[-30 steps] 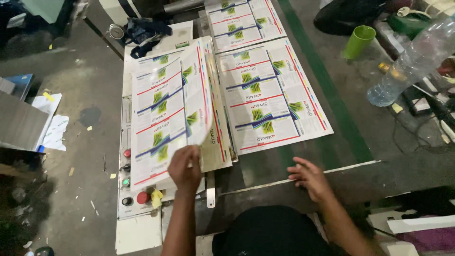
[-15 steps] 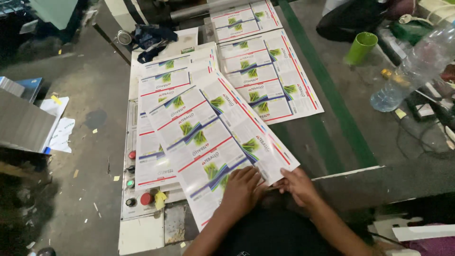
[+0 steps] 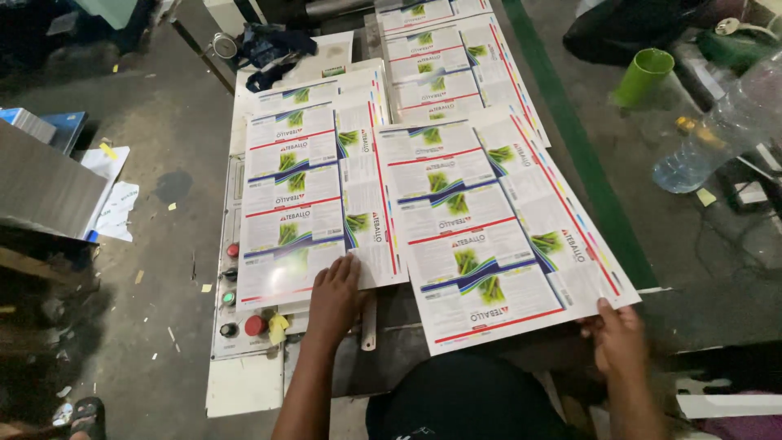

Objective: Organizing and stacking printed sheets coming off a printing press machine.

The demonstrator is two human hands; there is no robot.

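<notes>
Two large printed sheets with green plant pictures and red and blue lines lie side by side on a metal work table. My left hand [image 3: 334,295] presses flat on the near edge of the left sheet [image 3: 309,195], fingers spread. My right hand [image 3: 619,336] grips the near right corner of the right sheet [image 3: 489,228], which lies slightly skewed. More printed sheets [image 3: 444,65] lie farther back on the table.
A control panel with red and green buttons [image 3: 236,293] sits at the table's left edge. A green cup [image 3: 643,77] and a clear plastic bottle [image 3: 717,130] stand to the right. A dark cloth [image 3: 273,45] lies at the back. Scraps litter the floor at left.
The top sheet has been drawn off the left stack, swung across and laid to the right. My hands, close together half a second ago, have spread apart, one to each sheet.
</notes>
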